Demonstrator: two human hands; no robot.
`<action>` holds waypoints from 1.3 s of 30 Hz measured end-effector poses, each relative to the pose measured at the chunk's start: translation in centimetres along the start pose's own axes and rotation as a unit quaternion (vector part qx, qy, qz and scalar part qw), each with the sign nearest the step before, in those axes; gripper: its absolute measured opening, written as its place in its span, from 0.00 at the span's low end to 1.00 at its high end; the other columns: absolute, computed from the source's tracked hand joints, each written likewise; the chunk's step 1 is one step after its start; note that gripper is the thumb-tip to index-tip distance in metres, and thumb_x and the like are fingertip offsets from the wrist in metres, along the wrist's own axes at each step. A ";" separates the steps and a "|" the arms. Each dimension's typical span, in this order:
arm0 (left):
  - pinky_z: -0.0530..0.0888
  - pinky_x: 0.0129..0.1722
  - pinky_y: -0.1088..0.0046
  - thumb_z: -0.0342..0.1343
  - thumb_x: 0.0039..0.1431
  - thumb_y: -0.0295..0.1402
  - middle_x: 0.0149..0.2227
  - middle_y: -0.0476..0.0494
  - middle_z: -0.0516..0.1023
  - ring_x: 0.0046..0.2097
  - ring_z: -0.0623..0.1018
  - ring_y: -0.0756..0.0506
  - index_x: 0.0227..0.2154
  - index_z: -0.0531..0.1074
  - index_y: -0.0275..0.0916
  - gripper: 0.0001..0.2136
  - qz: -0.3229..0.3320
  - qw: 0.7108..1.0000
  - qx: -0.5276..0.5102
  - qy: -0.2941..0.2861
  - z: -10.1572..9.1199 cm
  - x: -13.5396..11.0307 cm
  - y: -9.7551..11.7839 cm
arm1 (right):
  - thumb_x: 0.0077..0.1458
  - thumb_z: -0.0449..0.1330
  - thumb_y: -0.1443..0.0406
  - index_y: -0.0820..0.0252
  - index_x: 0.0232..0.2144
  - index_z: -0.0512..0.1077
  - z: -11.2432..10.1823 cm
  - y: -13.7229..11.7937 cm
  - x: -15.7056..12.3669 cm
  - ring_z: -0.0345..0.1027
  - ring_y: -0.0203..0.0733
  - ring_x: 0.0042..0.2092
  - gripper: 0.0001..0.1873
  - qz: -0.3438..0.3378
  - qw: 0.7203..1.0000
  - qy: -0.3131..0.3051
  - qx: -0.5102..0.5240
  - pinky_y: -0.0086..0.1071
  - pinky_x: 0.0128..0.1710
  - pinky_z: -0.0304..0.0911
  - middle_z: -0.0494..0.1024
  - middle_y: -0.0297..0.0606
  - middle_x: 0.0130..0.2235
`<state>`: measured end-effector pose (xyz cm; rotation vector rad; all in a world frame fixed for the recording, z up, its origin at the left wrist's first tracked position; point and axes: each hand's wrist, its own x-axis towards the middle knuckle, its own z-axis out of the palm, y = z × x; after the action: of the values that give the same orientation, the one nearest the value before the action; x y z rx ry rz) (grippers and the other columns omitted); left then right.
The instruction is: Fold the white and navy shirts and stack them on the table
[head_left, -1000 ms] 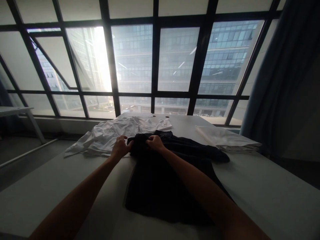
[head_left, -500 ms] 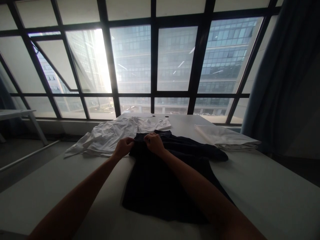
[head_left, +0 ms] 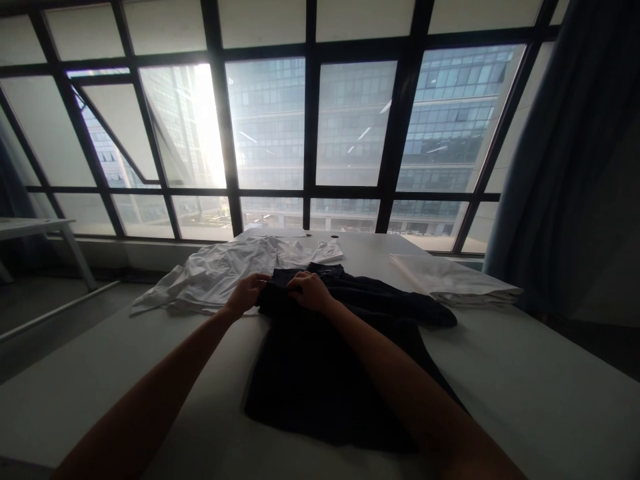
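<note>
A dark shirt (head_left: 320, 380) lies on the white table with its hem toward me, a sleeve (head_left: 400, 300) stretching out to the right. My left hand (head_left: 246, 295) is closed on the shirt's cloth at its upper left edge. Just to the right, my right hand (head_left: 311, 291) has its fingers bent over the same dark cloth, gripping it below the collar (head_left: 325, 268). Bunched cloth spans the short gap between both hands. My right forearm crosses over the shirt body and hides part of it. Deep shadow obscures most folds.
A crumpled white garment (head_left: 225, 270) lies behind and left of my hands on the table (head_left: 530, 373). Folded white cloth (head_left: 455, 280) rests at the right. Another white table (head_left: 35, 229) stands left. Large windows rise behind, and a dark curtain (head_left: 545, 153) hangs right.
The view has tilted up slightly. My fingers have shifted a little on the dark cloth; both hands stay at the shirt's upper left part.
</note>
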<state>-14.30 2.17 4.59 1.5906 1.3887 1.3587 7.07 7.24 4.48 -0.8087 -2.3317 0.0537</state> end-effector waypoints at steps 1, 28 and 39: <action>0.62 0.20 0.76 0.57 0.48 0.39 0.20 0.52 0.69 0.19 0.66 0.52 0.41 0.75 0.34 0.18 -0.002 1.000 -0.003 -0.001 0.1 0.0 0.0 | 0.52 0.67 0.66 0.56 0.38 0.80 -0.1 0.1 -0.1 0.71 0.46 0.48 0.09 -0.002 1.000 -0.015 -0.016 0.38 0.52 0.59 0.79 0.39 0.43; 0.71 0.36 0.69 0.70 0.30 0.36 0.28 0.44 0.80 0.33 0.77 0.45 0.33 0.78 0.34 0.22 -0.122 0.985 0.002 -0.120 -2.8 -0.4 1.2 | 0.58 0.60 0.68 0.59 0.41 0.79 -1.3 0.2 0.0 0.71 0.43 0.47 0.09 0.149 0.987 0.048 -0.028 0.33 0.49 0.60 0.80 0.40 0.43; 0.58 0.26 0.75 0.62 0.40 0.58 0.21 0.52 0.66 0.25 0.64 0.51 0.24 0.72 0.36 0.26 -0.093 0.975 0.095 -0.176 -1.8 -0.5 0.0 | 0.59 0.60 0.68 0.60 0.40 0.78 -0.8 0.5 0.0 0.72 0.40 0.44 0.08 0.119 0.989 0.090 0.023 0.30 0.48 0.61 0.79 0.39 0.42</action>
<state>-15.96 1.35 4.94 1.6765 1.4355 0.8076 7.84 7.51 5.00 -1.0211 -2.0497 0.1315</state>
